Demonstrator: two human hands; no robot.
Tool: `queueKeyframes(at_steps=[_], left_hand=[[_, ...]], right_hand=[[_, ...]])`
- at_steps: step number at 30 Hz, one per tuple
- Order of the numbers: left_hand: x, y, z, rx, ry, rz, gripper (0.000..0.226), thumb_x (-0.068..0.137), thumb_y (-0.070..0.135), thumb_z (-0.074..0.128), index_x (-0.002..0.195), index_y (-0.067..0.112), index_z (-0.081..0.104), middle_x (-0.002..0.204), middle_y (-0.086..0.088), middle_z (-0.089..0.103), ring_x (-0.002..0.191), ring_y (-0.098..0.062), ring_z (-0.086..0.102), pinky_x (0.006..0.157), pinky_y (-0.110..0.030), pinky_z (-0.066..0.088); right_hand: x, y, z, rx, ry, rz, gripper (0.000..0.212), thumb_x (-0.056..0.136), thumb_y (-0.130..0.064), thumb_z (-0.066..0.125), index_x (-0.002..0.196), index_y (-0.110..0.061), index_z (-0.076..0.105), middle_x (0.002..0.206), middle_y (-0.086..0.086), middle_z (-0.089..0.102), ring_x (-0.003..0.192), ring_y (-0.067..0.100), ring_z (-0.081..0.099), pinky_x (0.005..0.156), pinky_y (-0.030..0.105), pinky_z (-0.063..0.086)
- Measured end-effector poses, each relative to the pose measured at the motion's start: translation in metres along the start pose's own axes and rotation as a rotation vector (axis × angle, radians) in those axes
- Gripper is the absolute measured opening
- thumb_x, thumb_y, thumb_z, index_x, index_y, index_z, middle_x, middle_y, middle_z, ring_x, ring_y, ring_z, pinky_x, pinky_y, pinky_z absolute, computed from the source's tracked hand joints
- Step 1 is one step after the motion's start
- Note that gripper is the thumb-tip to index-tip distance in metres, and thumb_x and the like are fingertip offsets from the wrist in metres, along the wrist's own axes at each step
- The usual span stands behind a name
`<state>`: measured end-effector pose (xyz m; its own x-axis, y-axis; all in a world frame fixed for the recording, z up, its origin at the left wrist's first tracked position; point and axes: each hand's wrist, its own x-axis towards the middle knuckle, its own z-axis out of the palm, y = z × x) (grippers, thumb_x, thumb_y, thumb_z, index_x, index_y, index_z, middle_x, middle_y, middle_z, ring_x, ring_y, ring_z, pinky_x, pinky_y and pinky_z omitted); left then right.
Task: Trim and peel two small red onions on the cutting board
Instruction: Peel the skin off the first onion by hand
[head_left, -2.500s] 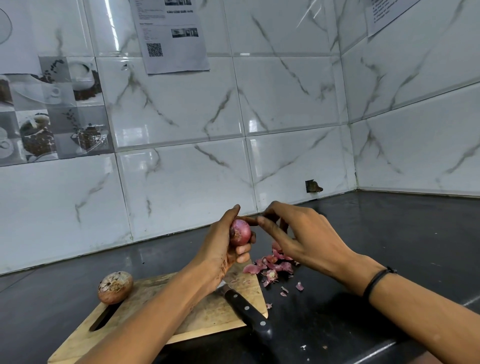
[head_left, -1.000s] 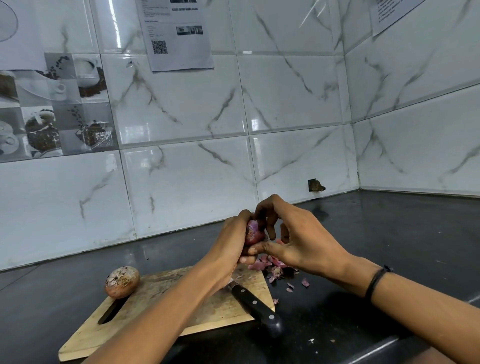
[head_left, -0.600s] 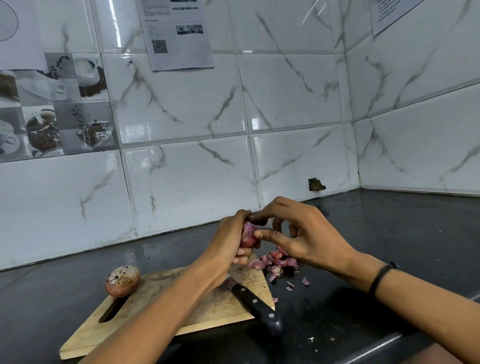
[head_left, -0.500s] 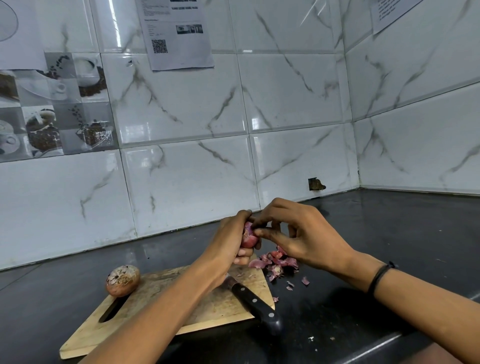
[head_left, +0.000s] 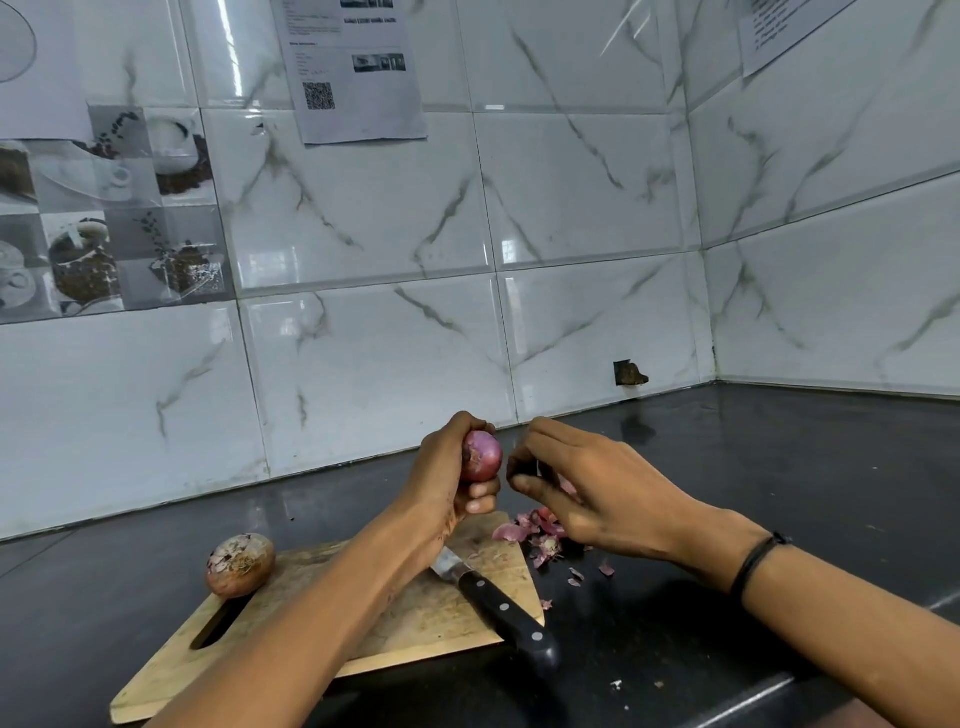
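Up above the cutting board (head_left: 415, 613), the left hand (head_left: 447, 483) clasps the peeled red onion (head_left: 482, 456) between thumb above and fingers below, the right hand (head_left: 587, 493) curled just beside it, whether pinching peel being impossible to tell.

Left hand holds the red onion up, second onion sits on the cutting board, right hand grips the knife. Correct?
No. The head view shows the knife lying on the cutting board, handle over its edge; the right hand is beside the red onion, which the left hand holds up. The second onion sits on the board.
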<state>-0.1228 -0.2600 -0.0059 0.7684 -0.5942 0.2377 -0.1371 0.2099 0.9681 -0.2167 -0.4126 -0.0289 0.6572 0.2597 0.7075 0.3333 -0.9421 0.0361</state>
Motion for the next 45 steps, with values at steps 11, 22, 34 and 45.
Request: queueKeyframes(at_steps=[11,22,34,45], left_hand=[[-0.002,0.000,0.003,-0.107,-0.071,-0.021,0.019,0.099,0.022,0.045,0.089,0.009,0.052,0.057,-0.006,0.053,0.048,-0.014,0.038,0.045,-0.024,0.034],[-0.004,-0.005,0.005,-0.122,-0.135,-0.095,0.030,0.094,0.025,0.047,0.075,0.009,0.065,0.063,-0.010,0.054,0.039,-0.010,0.037,0.038,-0.020,0.028],[-0.006,-0.008,0.007,0.084,-0.138,-0.017,0.039,0.100,0.028,0.037,0.071,0.013,0.058,0.060,-0.002,0.043,0.048,-0.011,0.032,0.045,-0.023,0.023],[-0.007,-0.004,0.005,0.103,-0.092,-0.033,0.024,0.098,0.028,0.043,0.091,0.008,0.053,0.064,-0.005,0.047,0.044,-0.010,0.033,0.038,-0.020,0.027]], right_hand=[[-0.001,0.001,-0.007,0.051,0.102,0.045,0.007,0.091,-0.040,0.058,0.096,-0.035,0.058,0.091,-0.023,0.054,0.077,0.006,0.058,0.062,0.035,0.052],[0.002,-0.008,-0.008,0.277,0.188,0.051,0.045,0.083,-0.052,0.078,0.115,-0.028,0.060,0.103,-0.020,0.062,0.087,0.009,0.062,0.071,0.016,0.047],[0.003,-0.004,-0.001,0.318,0.116,0.007,0.032,0.089,-0.035,0.077,0.111,-0.018,0.062,0.101,-0.015,0.060,0.089,0.004,0.058,0.074,0.015,0.045],[0.002,-0.004,-0.002,0.338,0.155,0.095,0.039,0.082,-0.052,0.077,0.100,-0.025,0.056,0.094,-0.011,0.060,0.080,0.014,0.060,0.067,0.024,0.050]])
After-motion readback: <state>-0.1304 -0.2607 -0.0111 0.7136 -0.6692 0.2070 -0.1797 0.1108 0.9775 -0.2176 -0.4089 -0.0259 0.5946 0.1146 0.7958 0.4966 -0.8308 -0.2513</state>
